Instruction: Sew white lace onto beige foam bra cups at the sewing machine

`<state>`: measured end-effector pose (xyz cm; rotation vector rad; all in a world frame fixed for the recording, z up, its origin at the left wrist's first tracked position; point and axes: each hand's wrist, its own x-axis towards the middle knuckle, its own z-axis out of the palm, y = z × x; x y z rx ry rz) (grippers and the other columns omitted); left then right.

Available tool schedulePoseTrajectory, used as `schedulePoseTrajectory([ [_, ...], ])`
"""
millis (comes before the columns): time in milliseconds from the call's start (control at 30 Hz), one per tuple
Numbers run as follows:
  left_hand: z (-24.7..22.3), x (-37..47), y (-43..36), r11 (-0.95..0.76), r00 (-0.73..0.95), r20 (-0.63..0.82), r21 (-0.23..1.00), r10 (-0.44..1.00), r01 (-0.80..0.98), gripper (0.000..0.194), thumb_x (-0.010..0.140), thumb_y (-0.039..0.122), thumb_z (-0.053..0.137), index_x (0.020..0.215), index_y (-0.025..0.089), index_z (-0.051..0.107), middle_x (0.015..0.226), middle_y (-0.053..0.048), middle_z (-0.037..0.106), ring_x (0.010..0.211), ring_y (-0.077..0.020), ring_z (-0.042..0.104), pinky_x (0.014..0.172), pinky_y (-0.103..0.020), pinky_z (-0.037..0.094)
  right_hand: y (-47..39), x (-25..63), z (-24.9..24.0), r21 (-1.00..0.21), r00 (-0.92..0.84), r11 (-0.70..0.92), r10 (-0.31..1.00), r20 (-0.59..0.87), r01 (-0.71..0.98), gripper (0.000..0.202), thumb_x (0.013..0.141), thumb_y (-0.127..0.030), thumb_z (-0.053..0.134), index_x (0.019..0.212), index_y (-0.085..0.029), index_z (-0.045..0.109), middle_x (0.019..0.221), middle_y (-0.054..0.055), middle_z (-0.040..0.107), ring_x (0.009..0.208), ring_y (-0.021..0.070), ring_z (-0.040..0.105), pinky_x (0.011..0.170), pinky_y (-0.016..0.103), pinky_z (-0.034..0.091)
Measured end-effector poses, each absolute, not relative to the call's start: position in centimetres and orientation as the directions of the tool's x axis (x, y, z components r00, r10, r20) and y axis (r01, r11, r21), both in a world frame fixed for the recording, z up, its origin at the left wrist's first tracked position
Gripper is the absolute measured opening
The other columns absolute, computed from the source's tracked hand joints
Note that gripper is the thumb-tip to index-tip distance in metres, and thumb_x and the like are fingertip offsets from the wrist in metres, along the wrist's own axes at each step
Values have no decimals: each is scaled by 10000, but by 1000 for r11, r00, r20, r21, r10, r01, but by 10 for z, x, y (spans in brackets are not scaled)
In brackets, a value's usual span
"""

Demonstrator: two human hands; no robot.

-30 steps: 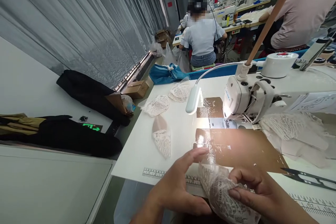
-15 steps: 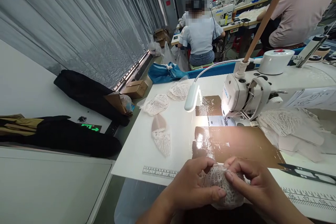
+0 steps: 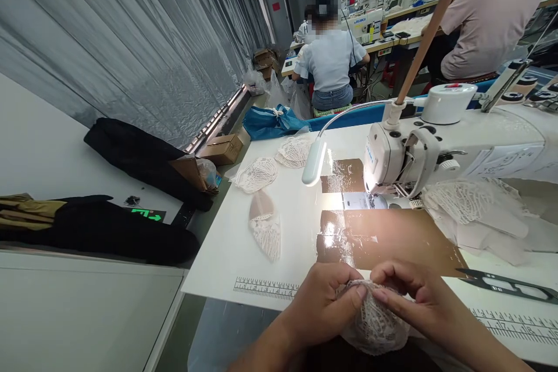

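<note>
Heads up, you've got that lace piece [image 3: 377, 325] pinched between left [image 3: 329, 296] and right hand [image 3: 416, 296] at the table's [image 3: 218, 267] front edge, so uneven pulling could skew its layers.

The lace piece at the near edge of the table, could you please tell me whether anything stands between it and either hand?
Nothing visible does: the left hand and right hand both pinch the lace piece directly at its upper edge. The black snips lie off to the right, beyond the right hand.
</note>
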<state>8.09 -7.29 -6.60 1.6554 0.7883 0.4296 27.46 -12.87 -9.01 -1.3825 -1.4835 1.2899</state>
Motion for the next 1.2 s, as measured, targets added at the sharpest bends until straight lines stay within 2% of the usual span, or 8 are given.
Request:
schedulePoseTrajectory([
  [233, -68, 89, -71, -127, 722, -78, 966, 688, 225, 327, 917, 367, 477, 743, 119, 602, 723, -41, 564, 694, -141, 511, 644, -239, 391, -127, 277, -82, -953, -169, -120, 971, -172, 280, 368, 868, -504, 527, 674, -191, 531, 612, -28, 464, 585, 126, 421, 534, 243, 347],
  [367, -66, 90, -64, 54, 802, -61, 998, 595, 36, 275, 804, 401, 642, 877, 148, 564, 930, -72, 599, 857, -192, 559, 750, -272, 431, -130, 281, -76, -960, -142, -137, 974, -175, 242, 374, 875, -513, 517, 679, -195, 524, 625, -27, 463, 586, 124, 407, 533, 243, 330],
  [467, -67, 91, -58, 63, 806, -107, 994, 582, 86, 349, 682, 357, 766, 879, 142, 574, 800, -19, 559, 710, -131, 492, 641, -229, 389, -132, 284, -71, -957, -120, -128, 979, -164, 260, 354, 874, -493, 528, 679, -197, 540, 627, -20, 492, 585, 130, 429, 530, 247, 330],
  [567, -71, 95, -57, 64, 768, -131, 991, 627, 117, 292, 739, 376, 717, 796, 111, 608, 696, -6, 516, 634, -100, 429, 576, -214, 342, -132, 284, -69, -953, -101, -94, 987, -127, 287, 316, 853, -454, 567, 668, -199, 547, 629, -18, 512, 593, 136, 450, 539, 251, 337],
  [933, -88, 104, -50, 488, 610, -321, 864, 725, -124, 416, 656, 447, 777, 642, 144, 493, 555, 15, 521, 484, -79, 446, 496, -205, 372, -110, 295, -78, -966, -109, -149, 979, -175, 209, 345, 842, -518, 551, 725, -195, 579, 652, -16, 507, 611, 134, 448, 551, 244, 349],
  [1033, -70, 87, -26, 258, 486, -206, 965, 849, -43, 380, 752, 469, 678, 662, 162, 473, 576, 13, 523, 522, -109, 482, 523, -232, 408, -111, 312, -78, -964, 26, -151, 988, -149, 217, 342, 840, -543, 539, 822, -213, 625, 779, 13, 590, 726, 171, 524, 641, 262, 410],
  [1100, -57, 82, -6, -131, 389, 33, 965, 921, 228, 332, 859, 425, 558, 665, 172, 464, 585, 15, 499, 538, -114, 474, 526, -231, 401, -113, 326, -78, -951, 88, -174, 984, -156, 258, 340, 851, -549, 514, 832, -225, 617, 791, 6, 580, 737, 174, 525, 648, 261, 419],
  [1200, -56, 101, 16, -570, 469, 333, 580, 818, 582, 305, 914, 298, 438, 631, 186, 444, 632, -17, 507, 610, -149, 492, 580, -268, 418, -107, 343, -77, -894, 43, -137, 990, -131, 426, 325, 895, -514, 450, 814, -236, 597, 760, -8, 556, 706, 166, 511, 618, 260, 406],
])
